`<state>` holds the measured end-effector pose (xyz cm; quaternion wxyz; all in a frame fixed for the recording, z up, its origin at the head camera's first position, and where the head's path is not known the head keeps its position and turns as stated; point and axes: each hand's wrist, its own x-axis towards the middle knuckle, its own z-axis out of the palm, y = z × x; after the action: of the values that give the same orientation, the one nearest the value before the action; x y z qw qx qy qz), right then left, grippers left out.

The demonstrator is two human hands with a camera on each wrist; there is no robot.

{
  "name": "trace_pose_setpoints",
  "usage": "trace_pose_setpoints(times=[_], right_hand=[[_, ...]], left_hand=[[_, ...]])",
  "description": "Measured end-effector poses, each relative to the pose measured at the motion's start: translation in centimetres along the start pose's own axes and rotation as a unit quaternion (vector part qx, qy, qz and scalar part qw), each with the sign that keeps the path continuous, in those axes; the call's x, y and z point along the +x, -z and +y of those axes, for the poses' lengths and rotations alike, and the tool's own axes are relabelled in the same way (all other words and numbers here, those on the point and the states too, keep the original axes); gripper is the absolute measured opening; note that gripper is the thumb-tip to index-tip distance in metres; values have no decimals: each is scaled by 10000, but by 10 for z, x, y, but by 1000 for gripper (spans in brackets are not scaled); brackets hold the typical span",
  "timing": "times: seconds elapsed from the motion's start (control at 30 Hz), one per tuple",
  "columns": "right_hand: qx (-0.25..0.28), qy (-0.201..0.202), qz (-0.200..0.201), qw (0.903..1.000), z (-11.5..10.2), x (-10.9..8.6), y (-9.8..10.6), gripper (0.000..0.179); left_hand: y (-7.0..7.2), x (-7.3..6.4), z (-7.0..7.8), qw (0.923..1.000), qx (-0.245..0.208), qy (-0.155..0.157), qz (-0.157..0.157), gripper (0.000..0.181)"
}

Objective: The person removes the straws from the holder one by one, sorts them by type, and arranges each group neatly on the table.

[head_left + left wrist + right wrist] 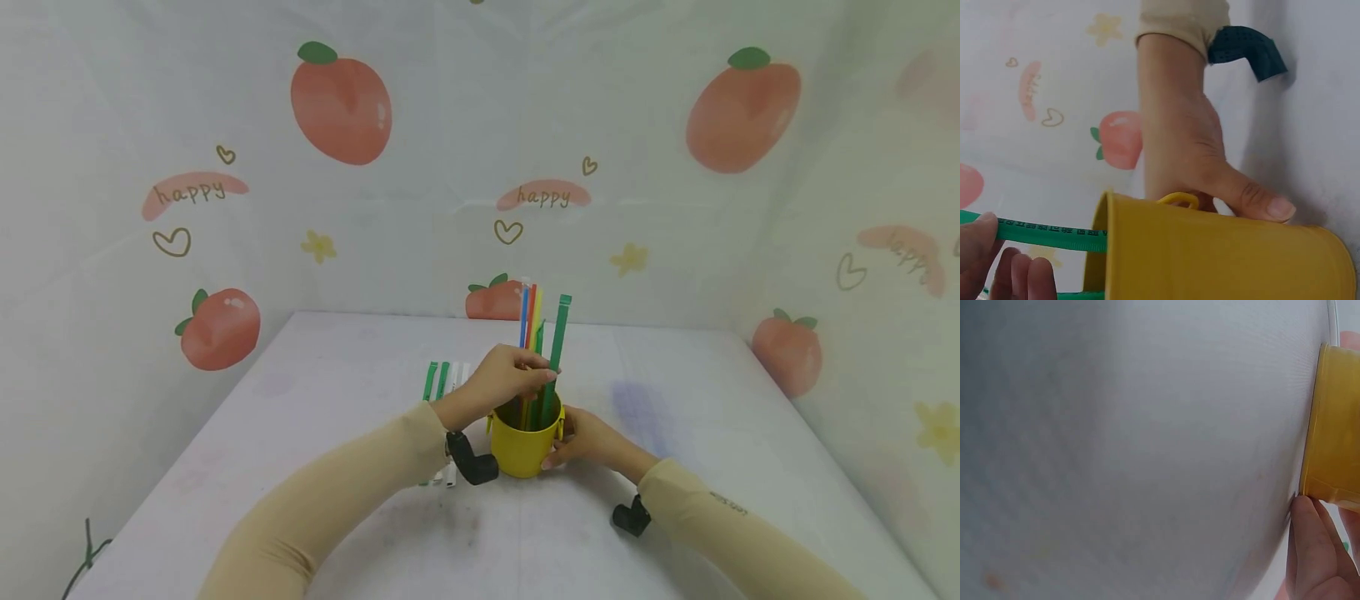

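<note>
My left hand (504, 377) pinches a slim green wrapped straw (560, 333) between thumb and fingertips. The straw's lower end is inside a yellow bucket (521, 454), and dark printing runs along it in the left wrist view. Blue, red, yellow and green straws (533, 312) also stand in the bucket, leaning against its rim. My right hand (598, 437) grips the bucket's right side, its thumb on the front wall near a small side handle (1180, 199). In the right wrist view, fingers (1316, 550) touch the bucket's wall near its base. The straws' lower ends are hidden.
Left of the bucket, a row of green and white wrapped straws (431, 382) lies on the white table (360, 350), partly covered by my left arm. A fruit-printed cloth (420, 233) hangs behind the table. Each wrist wears a black camera mount (472, 461).
</note>
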<state>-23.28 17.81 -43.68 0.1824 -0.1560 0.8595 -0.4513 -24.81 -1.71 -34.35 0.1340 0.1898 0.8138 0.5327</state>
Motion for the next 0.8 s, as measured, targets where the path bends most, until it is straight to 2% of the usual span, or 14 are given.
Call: trace_pose_setpoints(times=[0.13, 0.27, 0.47, 0.6, 0.7, 0.8], right_hand=[[5, 8, 27, 10000, 1, 0, 0, 73], [-32, 36, 39, 10000, 2, 1, 0, 72], [-84, 112, 51, 9999, 3, 2, 0, 68], [-67, 143, 41, 9999, 3, 1, 0, 69], [-18, 150, 29, 9999, 3, 1, 0, 71], [-8, 156, 29, 9999, 2, 1, 0, 72]], left_hand=[[9, -1, 4, 9988, -393, -189, 223, 23], [19, -1, 8, 9935, -909, -462, 504, 22], [35, -2, 14, 9789, -1575, -924, 922, 19], [49, -4, 21, 9659, -1970, -1205, 1171, 15], [60, -7, 26, 9580, -2146, -1325, 1363, 15], [72, -9, 28, 9535, -2237, -1292, 1555, 17]])
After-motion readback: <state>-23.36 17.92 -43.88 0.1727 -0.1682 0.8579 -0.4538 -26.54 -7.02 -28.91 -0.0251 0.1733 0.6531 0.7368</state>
